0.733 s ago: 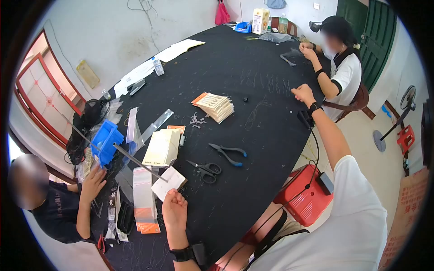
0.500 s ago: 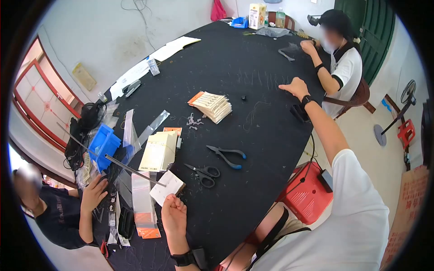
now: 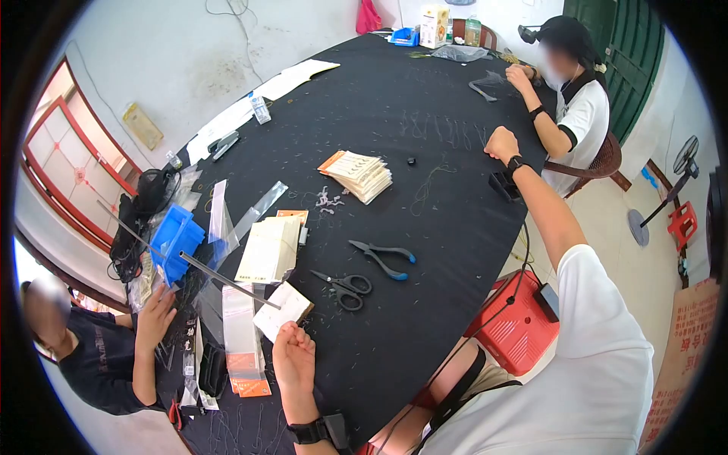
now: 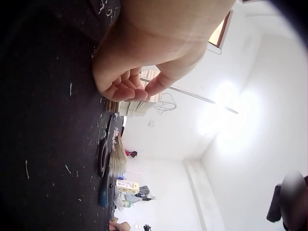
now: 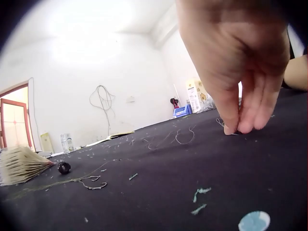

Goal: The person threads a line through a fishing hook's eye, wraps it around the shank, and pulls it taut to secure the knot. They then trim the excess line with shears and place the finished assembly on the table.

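Observation:
Beside the right end of a row of fine thread loops [image 3: 447, 133] is my right hand [image 3: 502, 144]. In the right wrist view the hand [image 5: 240, 72] points down, its thumb and fingertips together at the black cloth, pinching a thin thread [image 5: 220, 123]. My left hand [image 3: 294, 360] lies at the near edge of a white block [image 3: 282, 311] with a metal rod [image 3: 227, 282] over it. The left wrist view shows that hand [image 4: 149, 53] with curled fingers and thumb near the fingertips; no held thing is visible.
Scissors [image 3: 349, 288], pliers [image 3: 383, 258], a card stack [image 3: 356, 176] and cream cards [image 3: 267, 250] lie between my hands. Plastic sleeves [image 3: 241, 326] and a blue bin [image 3: 178, 239] are left. One person sits at left, another at the far right.
My right hand's extended thumb and finger have drawn in, and the hand has shifted slightly right beside the thread row. My left hand stays by the white block.

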A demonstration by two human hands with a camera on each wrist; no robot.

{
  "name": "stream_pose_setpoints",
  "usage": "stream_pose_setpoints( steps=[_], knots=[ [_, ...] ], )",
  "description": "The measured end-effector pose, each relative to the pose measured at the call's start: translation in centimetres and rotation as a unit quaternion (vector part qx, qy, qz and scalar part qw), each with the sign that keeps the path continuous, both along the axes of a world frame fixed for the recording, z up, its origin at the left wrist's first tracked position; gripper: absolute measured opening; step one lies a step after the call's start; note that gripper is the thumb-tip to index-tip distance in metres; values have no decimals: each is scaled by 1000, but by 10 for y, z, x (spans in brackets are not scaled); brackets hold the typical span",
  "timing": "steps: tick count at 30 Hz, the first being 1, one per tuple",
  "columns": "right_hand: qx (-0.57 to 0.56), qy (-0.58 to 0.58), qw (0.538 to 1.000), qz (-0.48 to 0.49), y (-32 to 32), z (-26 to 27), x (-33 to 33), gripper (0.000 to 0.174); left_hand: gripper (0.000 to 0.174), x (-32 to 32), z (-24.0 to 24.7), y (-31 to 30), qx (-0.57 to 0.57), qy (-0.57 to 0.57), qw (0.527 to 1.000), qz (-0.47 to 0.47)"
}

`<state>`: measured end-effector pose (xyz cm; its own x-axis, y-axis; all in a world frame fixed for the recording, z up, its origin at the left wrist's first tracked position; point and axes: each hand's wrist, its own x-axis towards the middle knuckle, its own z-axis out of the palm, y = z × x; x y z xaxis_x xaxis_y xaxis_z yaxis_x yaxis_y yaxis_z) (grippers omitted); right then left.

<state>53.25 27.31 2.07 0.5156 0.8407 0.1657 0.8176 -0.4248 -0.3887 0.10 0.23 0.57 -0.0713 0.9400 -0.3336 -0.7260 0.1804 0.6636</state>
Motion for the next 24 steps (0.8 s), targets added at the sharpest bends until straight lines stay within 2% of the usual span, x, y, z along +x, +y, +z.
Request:
stream_pose_setpoints(
  steps=[4,6,11,13,14,18,22,24],
  knots=[
    [14,10,1000,8,3,-4,5,12,8,0,0,0,0,-2,1000,2],
    [35,138,990,1,5,-5,11,10,9,-2,-2,0,-1,-7,1000,3],
    [46,210,977,-9,9,2,33,10,9,-1,2,1,-8,-4,1000,13],
    [94,330,939,-33,19,3,45,7,8,0,2,0,0,-4,1000,5],
    [106,351,930,-34,23,7,49,8,8,1,2,-1,-1,-9,1000,12],
    [210,341,916,2,33,21,61,9,8,0,3,0,2,-8,1000,7],
    [231,333,914,29,33,42,67,6,7,1,3,0,6,-1,1000,-1],
    [207,332,919,52,27,50,69,6,7,0,3,-1,7,5,1000,1]
  ],
)
